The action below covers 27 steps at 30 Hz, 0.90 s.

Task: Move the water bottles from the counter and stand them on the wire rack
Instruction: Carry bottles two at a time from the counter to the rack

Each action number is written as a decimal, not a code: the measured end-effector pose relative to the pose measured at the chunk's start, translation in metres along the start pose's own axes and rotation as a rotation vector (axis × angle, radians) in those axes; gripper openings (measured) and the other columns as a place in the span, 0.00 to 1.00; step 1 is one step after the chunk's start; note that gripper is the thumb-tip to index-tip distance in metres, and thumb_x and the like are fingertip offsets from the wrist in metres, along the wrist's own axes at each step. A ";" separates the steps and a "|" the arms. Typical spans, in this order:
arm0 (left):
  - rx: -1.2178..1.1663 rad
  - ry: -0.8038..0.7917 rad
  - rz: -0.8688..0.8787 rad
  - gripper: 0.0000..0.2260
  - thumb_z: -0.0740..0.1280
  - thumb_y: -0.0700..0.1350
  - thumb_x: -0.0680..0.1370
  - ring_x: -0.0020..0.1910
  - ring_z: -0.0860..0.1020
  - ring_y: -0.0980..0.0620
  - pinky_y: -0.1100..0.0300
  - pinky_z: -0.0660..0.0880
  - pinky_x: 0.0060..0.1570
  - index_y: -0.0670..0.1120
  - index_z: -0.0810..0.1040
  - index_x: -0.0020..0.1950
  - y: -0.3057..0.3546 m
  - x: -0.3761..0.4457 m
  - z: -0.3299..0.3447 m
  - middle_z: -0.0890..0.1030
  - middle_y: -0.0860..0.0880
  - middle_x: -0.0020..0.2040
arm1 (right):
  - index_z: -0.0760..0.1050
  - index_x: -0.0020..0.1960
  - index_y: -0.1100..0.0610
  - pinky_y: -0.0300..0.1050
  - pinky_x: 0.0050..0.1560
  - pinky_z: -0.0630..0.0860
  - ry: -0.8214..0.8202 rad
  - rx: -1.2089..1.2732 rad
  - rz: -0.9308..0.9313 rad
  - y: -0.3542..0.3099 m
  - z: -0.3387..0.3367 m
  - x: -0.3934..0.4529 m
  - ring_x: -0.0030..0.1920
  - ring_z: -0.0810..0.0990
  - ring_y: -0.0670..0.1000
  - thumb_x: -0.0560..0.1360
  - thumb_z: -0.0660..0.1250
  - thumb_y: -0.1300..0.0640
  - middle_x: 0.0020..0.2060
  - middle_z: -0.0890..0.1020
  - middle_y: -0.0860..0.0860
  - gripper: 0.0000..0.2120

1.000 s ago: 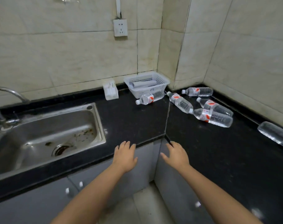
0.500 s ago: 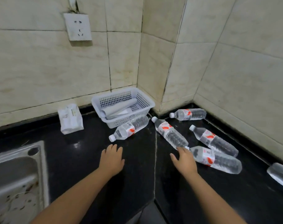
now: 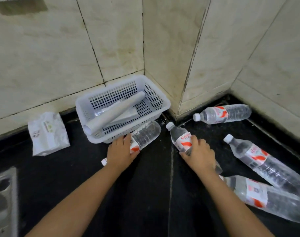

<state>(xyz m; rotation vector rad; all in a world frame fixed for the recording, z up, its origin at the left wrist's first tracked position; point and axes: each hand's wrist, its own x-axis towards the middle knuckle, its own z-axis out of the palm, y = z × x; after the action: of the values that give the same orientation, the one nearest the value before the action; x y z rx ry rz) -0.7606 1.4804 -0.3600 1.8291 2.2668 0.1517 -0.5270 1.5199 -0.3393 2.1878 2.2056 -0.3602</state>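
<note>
- Grabbing is the step right now: each hand is taking one water bottle off the black counter point(image 3: 145, 185).
- The left hand point(image 3: 119, 153) lies over the bottle by the basket point(image 3: 144, 135). Its fingers curl over the label end, and the thumb pushes on the side. This bottle lies flat and touches the front wall of the white basket point(image 3: 123, 98).
- The right hand point(image 3: 200, 155) wraps its fingers around the middle bottle point(image 3: 180, 137). The white cap points away, toward the corner of the wall.
- Both bottles look like they are resting on the counter, so I think the lift has not started.
- Three more bottles lie flat to the right: the far bottle point(image 3: 228, 113) by the wall, the side bottle point(image 3: 262, 161), and the near bottle point(image 3: 269, 197) under it.
- A white packet point(image 3: 46, 132) sits to the left of the basket, and rolled paper lies inside the basket.
- The wire rack cannot be seen from here.
- Next, I think both hands need to squeeze tight, lift up, and turn the bottles so the caps point up.
- The bottles are round and smooth, so they could roll or slip.
</note>
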 end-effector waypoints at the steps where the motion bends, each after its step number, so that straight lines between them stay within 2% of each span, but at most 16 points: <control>1: 0.007 0.006 -0.004 0.31 0.65 0.56 0.74 0.65 0.69 0.41 0.48 0.69 0.61 0.44 0.62 0.72 -0.001 0.003 0.002 0.70 0.41 0.67 | 0.55 0.70 0.55 0.52 0.59 0.70 0.008 -0.034 -0.009 -0.001 0.003 -0.001 0.62 0.70 0.58 0.73 0.63 0.41 0.62 0.69 0.57 0.33; 8: -0.016 -0.019 0.064 0.31 0.66 0.57 0.73 0.59 0.71 0.43 0.52 0.70 0.56 0.46 0.61 0.72 -0.009 -0.014 -0.001 0.73 0.43 0.63 | 0.53 0.71 0.55 0.52 0.60 0.69 0.029 -0.077 0.020 -0.013 0.006 -0.010 0.62 0.69 0.58 0.73 0.64 0.44 0.63 0.68 0.60 0.34; 13: -0.037 -0.233 0.227 0.33 0.68 0.56 0.72 0.63 0.68 0.48 0.57 0.67 0.62 0.50 0.59 0.73 -0.050 -0.069 -0.016 0.69 0.48 0.67 | 0.54 0.71 0.56 0.52 0.61 0.69 -0.013 -0.066 0.055 -0.025 0.009 -0.049 0.62 0.70 0.60 0.72 0.66 0.45 0.62 0.69 0.61 0.35; 16: -0.083 -0.359 0.296 0.33 0.72 0.54 0.67 0.62 0.69 0.52 0.59 0.67 0.64 0.54 0.64 0.70 -0.083 -0.101 -0.019 0.72 0.53 0.64 | 0.54 0.71 0.57 0.50 0.59 0.70 -0.019 -0.095 0.032 -0.037 0.015 -0.093 0.61 0.70 0.59 0.72 0.66 0.44 0.61 0.69 0.61 0.35; 19: -0.111 -0.435 0.389 0.29 0.75 0.50 0.64 0.57 0.71 0.56 0.59 0.69 0.62 0.56 0.70 0.63 -0.107 -0.130 -0.024 0.75 0.57 0.57 | 0.54 0.71 0.58 0.49 0.58 0.70 -0.037 -0.097 0.028 -0.055 0.022 -0.143 0.60 0.71 0.59 0.72 0.65 0.43 0.60 0.70 0.60 0.36; 22: -0.091 -0.440 0.529 0.19 0.73 0.45 0.65 0.52 0.74 0.57 0.63 0.68 0.56 0.55 0.75 0.54 -0.122 -0.158 -0.033 0.77 0.57 0.50 | 0.57 0.71 0.58 0.50 0.57 0.71 -0.049 -0.080 0.010 -0.069 0.034 -0.190 0.59 0.71 0.60 0.71 0.67 0.44 0.59 0.71 0.60 0.36; 23: -0.075 -0.433 0.580 0.16 0.71 0.44 0.67 0.54 0.75 0.57 0.62 0.66 0.59 0.55 0.75 0.53 -0.127 -0.165 -0.034 0.78 0.57 0.51 | 0.58 0.70 0.58 0.51 0.56 0.71 -0.060 -0.062 0.016 -0.074 0.037 -0.203 0.58 0.72 0.61 0.70 0.69 0.45 0.58 0.71 0.61 0.36; 25: -0.031 -0.468 0.659 0.17 0.67 0.39 0.71 0.64 0.68 0.60 0.56 0.56 0.71 0.54 0.74 0.58 -0.139 -0.177 -0.035 0.76 0.56 0.59 | 0.64 0.67 0.59 0.52 0.50 0.75 -0.049 -0.067 0.014 -0.082 0.045 -0.229 0.53 0.76 0.61 0.65 0.74 0.45 0.53 0.75 0.61 0.37; 27: 0.002 -0.520 0.712 0.22 0.63 0.34 0.73 0.73 0.58 0.56 0.51 0.48 0.75 0.51 0.71 0.64 -0.147 -0.183 -0.039 0.70 0.54 0.68 | 0.75 0.55 0.62 0.49 0.32 0.77 0.001 -0.115 -0.012 -0.086 0.057 -0.248 0.37 0.80 0.60 0.49 0.81 0.44 0.38 0.79 0.60 0.40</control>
<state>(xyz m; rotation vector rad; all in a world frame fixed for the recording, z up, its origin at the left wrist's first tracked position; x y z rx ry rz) -0.8733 1.2721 -0.3346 2.2623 1.2232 -0.1939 -0.6149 1.2662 -0.3388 2.1178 2.1823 -0.2262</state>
